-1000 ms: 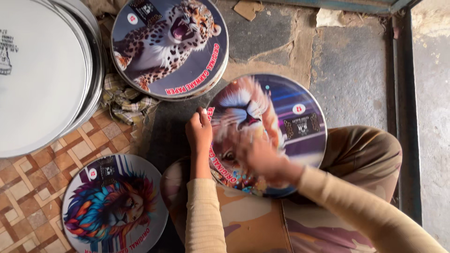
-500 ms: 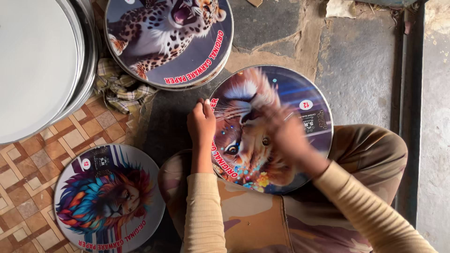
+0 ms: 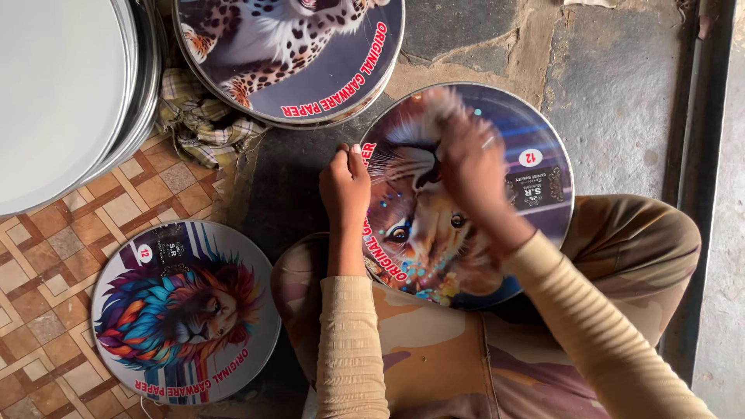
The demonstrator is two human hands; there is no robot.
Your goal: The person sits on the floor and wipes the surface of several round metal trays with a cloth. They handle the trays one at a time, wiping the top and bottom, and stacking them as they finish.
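Observation:
A round disc printed with a lion's face (image 3: 497, 233) rests on my lap. My left hand (image 3: 346, 183) grips its left rim with curled fingers. My right hand (image 3: 469, 161) lies flat on the printed face near the top and is blurred with motion. A second round disc with a multicoloured lion (image 3: 185, 312) lies on the patterned floor at the lower left. A stack of discs topped by a leopard print (image 3: 289, 54) sits at the top centre.
A stack of plain white discs with metal rims (image 3: 66, 93) fills the upper left. A crumpled checked cloth (image 3: 200, 124) lies between the stacks. Stone paving (image 3: 613, 85) and a dark metal rail (image 3: 702, 155) are at the right.
My right hand has slid from the lower left of the disc's face up toward its top. The disc has turned in my lap. My left hand stays on the rim.

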